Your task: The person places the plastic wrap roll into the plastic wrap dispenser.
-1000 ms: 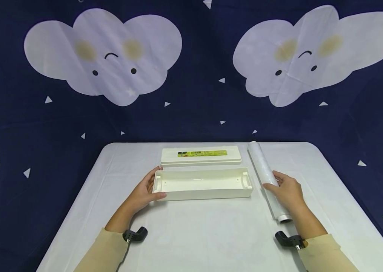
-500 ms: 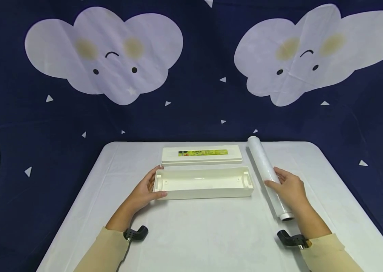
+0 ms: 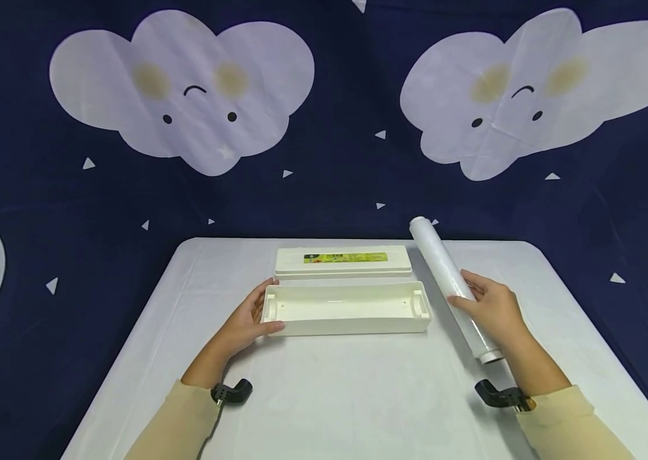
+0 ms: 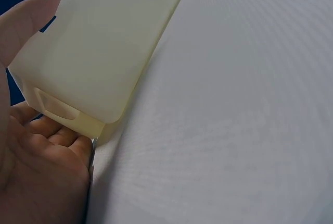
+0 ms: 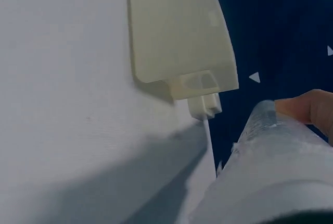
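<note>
LEFT ARM: plain beige fabric left sleeve point(image 3: 171, 425); black, bent, round-ended left wrist camera point(image 3: 236, 391) on strap | RIGHT ARM: plain beige fabric right sleeve point(image 3: 576, 427), cuff creased; matching black right wrist camera point(image 3: 496, 394) | left hand point(image 3: 243, 324), right hand point(image 3: 496, 312): bare

In the head view, print on the label point(image 3: 345, 258) is too small to read, and the roll point(image 3: 446, 275) covers part of the right grip point(image 3: 496, 310). The bottom edge cuts off both sleeves point(image 3: 177, 421) and the near side of the surface point(image 3: 346, 396). In the left wrist view, the box point(image 4: 104, 47) runs out past the top, its end hiding some fingertips of the left grip point(image 4: 44, 159). In the right wrist view, the roll is cropped below, near a dark shape point(image 5: 307, 218) too blurred to identify.
</note>
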{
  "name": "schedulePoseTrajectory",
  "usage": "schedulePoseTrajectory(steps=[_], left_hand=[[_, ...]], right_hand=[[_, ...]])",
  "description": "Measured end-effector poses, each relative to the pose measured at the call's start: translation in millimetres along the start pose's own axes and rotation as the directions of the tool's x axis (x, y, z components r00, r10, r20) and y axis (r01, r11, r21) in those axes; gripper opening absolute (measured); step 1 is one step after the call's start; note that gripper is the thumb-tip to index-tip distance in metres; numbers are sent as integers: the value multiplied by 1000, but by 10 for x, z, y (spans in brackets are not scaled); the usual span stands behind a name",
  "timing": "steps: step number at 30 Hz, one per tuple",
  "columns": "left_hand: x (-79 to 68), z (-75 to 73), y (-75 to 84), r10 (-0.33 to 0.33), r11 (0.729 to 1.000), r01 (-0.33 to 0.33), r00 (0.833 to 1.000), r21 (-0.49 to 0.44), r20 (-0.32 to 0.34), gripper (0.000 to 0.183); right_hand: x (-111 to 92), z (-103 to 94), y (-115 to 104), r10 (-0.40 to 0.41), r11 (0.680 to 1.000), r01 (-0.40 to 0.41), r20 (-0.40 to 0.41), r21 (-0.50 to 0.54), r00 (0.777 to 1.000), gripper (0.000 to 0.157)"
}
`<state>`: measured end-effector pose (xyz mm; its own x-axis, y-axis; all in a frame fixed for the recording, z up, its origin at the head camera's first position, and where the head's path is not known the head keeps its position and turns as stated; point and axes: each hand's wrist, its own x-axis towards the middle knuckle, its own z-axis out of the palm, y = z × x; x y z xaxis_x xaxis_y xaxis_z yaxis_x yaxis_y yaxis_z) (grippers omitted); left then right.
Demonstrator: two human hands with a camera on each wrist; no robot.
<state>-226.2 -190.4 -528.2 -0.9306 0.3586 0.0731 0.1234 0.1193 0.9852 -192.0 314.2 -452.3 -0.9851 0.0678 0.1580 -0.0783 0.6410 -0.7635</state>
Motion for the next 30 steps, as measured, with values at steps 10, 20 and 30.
schedulePoseTrajectory(steps=[10,20,30], left_hand=[[6,-8,29,16,999,-15,1000,-40,17,110],[11,0,28,14,999,-14,1000,-33,15,110],[-5,-11,45,9,1000,-8,1000,-30,13,109]], right_hand=[[82,-45,-220,-151,985,144,68,97,986,71],[121,6,-332,-165,981,149,136,120,977,70],[150,68,-398,-166,983,147,196,111,966,70]])
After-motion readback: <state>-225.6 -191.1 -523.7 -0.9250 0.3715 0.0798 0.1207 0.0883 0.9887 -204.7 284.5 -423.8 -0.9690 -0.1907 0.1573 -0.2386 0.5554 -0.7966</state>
